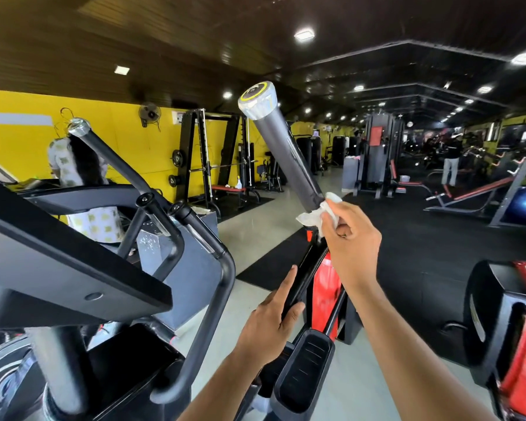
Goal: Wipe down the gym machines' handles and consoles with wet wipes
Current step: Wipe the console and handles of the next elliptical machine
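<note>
Landmark: right swing handle (286, 147) of the elliptical, a grey padded tube tilted up and to the left, its end cap wrapped in clear plastic. Right hand (351, 241) at the lower end of the handle's padding, fingers curled around a crumpled white wet wipe (318, 212); wipe pressed against the handle where grey padding meets the bar. Left hand (271, 323) below the handle on the black bar (304, 275) that continues down from it: thumb hooked on the bar, index finger lying straight along it, other fingers hidden behind. Console (58, 268) left of the handle, seen from below. Second handle (104, 150) further left. Black foot pedal (307, 366) below the handle
</note>
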The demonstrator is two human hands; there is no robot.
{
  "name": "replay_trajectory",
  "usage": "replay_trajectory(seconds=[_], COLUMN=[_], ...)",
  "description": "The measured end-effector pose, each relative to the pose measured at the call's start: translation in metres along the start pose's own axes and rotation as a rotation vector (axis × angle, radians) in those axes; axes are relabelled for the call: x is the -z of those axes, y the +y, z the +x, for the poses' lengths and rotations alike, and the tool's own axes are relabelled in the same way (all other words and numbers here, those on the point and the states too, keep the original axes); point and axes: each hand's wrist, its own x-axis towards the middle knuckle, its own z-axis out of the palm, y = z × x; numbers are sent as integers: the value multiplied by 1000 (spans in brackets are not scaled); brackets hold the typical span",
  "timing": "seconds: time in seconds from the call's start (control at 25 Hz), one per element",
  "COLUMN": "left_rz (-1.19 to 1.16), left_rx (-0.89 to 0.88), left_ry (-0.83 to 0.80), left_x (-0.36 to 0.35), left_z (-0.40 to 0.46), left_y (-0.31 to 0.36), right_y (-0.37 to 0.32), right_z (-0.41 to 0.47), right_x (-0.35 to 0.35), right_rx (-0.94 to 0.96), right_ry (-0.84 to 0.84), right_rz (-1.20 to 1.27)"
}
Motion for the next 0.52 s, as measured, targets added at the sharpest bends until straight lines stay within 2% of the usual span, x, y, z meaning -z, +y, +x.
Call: replay_trajectory(seconds=[0.16, 0.28, 0.52], left_rz=[-17, -38, -39], left_rx=[-25, -16, -12], left_ry=[0, -5, -23], left_x=[0, -1, 0], left_z=[0, 1, -1], left_y=[0, 0, 0], right_y=[7, -19, -106], right_z=[-3, 6, 68], right_x=[1, -11, -34], right_rx=[-45, -11, 513], right_ry=[44, 82, 108], right_rz=[15, 86, 75])
